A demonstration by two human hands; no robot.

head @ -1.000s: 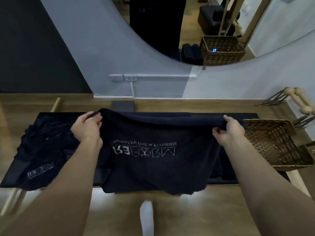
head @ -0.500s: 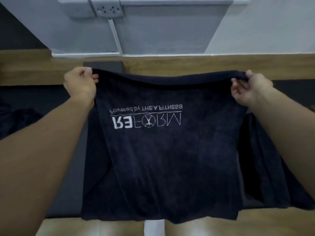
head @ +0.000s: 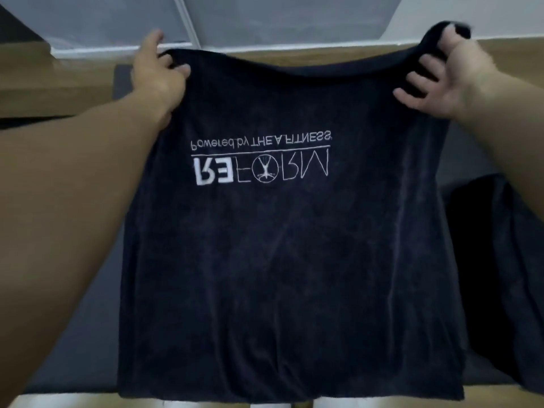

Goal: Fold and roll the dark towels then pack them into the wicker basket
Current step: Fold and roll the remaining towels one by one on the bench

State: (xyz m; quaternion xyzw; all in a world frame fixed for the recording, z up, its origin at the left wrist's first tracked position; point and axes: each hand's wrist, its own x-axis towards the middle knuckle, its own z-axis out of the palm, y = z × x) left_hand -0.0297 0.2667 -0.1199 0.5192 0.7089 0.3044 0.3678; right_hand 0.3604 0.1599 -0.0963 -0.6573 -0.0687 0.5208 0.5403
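Head view: dark towel (head: 294,260) hangs flat, white logo (head: 260,161) upside down.

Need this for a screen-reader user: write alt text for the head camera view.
A person's left hand and right hand grip the top corners of a dark towel, holding it spread out facing the camera. White lettering on it reads upside down, and a pale wall stands behind.

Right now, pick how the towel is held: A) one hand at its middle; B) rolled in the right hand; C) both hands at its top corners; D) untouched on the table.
C: the left hand and right hand each hold a top corner of the towel, which hangs spread.
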